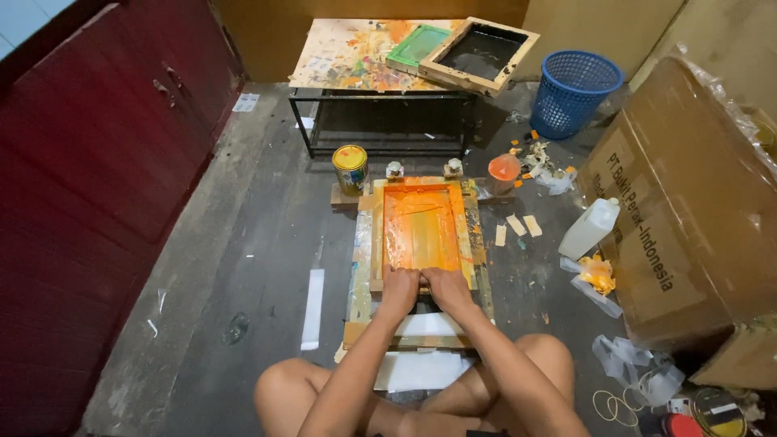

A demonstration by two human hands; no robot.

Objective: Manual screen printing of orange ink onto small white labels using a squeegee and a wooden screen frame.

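Note:
A wooden screen-printing frame coated in orange ink lies flat on the floor in front of me. Both hands rest side by side at its near edge. My left hand and my right hand are closed over a squeegee, of which only a sliver shows between them. White sheets of paper lie under and before the frame, near my crossed legs.
A yellow paint can and an orange-lidded cup stand beyond the frame. A low table holds more frames. A blue basket, white jug, large cardboard box and scraps crowd the right. Red cabinets line the left.

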